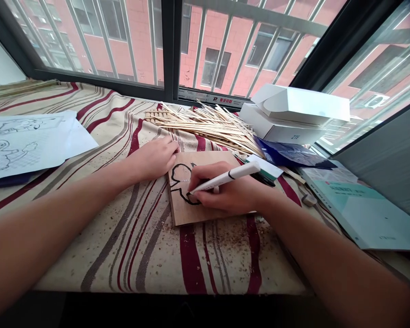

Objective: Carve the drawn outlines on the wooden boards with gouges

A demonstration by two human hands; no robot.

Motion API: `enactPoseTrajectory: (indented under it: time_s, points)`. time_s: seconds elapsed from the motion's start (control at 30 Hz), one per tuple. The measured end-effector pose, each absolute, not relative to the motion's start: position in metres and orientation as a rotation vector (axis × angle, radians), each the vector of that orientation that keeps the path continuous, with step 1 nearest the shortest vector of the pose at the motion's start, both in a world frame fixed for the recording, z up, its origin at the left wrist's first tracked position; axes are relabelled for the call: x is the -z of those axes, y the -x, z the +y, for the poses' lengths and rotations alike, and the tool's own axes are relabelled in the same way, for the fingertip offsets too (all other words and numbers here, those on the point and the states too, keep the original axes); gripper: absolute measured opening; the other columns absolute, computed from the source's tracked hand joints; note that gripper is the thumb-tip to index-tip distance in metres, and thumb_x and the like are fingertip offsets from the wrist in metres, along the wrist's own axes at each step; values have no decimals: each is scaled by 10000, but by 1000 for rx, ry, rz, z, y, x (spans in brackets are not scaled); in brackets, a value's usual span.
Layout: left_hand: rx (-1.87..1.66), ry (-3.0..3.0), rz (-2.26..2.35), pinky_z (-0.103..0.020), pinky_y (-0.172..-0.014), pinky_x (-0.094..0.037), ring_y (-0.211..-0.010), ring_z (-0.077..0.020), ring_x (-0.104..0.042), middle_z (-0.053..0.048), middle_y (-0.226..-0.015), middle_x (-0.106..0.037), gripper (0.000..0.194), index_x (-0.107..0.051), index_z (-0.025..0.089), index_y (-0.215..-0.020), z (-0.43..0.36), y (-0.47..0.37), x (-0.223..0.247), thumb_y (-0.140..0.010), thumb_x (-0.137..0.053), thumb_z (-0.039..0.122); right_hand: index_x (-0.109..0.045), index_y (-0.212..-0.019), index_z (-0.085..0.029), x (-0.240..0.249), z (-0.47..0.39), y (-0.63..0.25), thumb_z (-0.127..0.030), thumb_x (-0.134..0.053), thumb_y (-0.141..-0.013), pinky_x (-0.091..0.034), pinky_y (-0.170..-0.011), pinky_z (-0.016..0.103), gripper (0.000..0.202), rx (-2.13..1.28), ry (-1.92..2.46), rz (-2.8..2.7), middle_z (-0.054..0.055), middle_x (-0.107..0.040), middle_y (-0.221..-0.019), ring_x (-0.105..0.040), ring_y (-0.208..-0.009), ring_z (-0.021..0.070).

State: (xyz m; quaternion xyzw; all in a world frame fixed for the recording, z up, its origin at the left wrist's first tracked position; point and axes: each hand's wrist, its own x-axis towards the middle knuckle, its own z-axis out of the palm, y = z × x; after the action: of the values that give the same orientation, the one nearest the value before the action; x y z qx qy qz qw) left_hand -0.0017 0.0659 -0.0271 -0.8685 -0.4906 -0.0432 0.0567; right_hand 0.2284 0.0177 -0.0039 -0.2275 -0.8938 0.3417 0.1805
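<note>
My right hand (pixel 225 187) is closed round a white marker pen (pixel 233 174), its tip low over the wooden board (pixel 222 157). Thick black curved outlines (pixel 178 167) are drawn on the board, partly hidden by my right hand. At the board's upper left corner, my left hand (pixel 159 157) presses with curled fingers against the edge. The board lies flat on a striped cloth (pixel 123 228), with brown crumbs scattered round it.
A pile of thin wooden sticks (pixel 205 123) lies behind the board. To its right stand a white box (pixel 290 118), a dark blue sheet (pixel 290 152) and a pale green book (pixel 365 205). Papers with line drawings (pixel 23 141) lie at left. A barred window is behind.
</note>
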Motion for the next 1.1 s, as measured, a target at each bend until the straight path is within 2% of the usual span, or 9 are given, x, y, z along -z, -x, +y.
enactPoseTrajectory:
  time_s: [0.13,0.37,0.5,0.67,0.83,0.97,1.1]
  points:
    - [132,2640,-1481,-472,-998,-504,-1094,-313,-610,-206,-1192,-634,379,-637,79,-1134,65,1,27,-971,-327,224,-675,-831,-134,3,18,-229,-78,-616,-786,-460,-617,196,93,-1045,604,-2556,5,-713,-781,-602,-677,95]
    - [62,2651,-1519,-479,-1033,-489,-1140,-326,-604,-212,-1243,-614,414,-606,54,-1232,62,-2,24,-991,-314,223,-686,-886,-132,3,18,-228,-136,-648,-836,-468,-643,204,63,-1040,623,-2539,24,-734,-832,-618,-711,105]
    - [52,2653,-1527,-478,-1029,-493,-1144,-325,-608,-207,-1248,-611,405,-601,64,-1234,62,-1,25,-991,-318,224,-687,-862,-134,4,17,-229,-101,-642,-806,-471,-633,203,79,-1061,670,-2566,19,-734,-813,-618,-702,107]
    - [69,2665,-1515,-453,-1048,-485,-1168,-307,-606,-193,-1262,-606,392,-589,81,-1245,64,1,27,-991,-331,228,-676,-891,-129,7,17,-225,-187,-646,-876,-467,-638,210,67,-1005,672,-2498,24,-723,-821,-611,-705,105]
    - [81,2655,-1499,-447,-1013,-496,-1152,-302,-608,-192,-1263,-612,393,-589,89,-1251,65,1,29,-988,-335,231,-679,-851,-129,7,14,-223,-113,-636,-820,-479,-623,206,55,-1066,711,-2514,22,-730,-810,-620,-699,108]
    - [114,2670,-1496,-463,-1005,-492,-1134,-314,-611,-206,-1245,-623,388,-602,84,-1231,64,0,29,-977,-344,224,-695,-897,-126,14,14,-218,-188,-655,-883,-481,-632,220,75,-993,758,-2417,20,-724,-794,-619,-688,106]
    - [88,2697,-1519,-472,-1045,-471,-1183,-321,-590,-211,-1287,-602,421,-579,76,-1277,64,-1,27,-980,-325,233,-696,-904,-142,17,17,-217,-211,-683,-878,-477,-599,246,75,-1026,790,-2266,15,-707,-753,-614,-663,117]
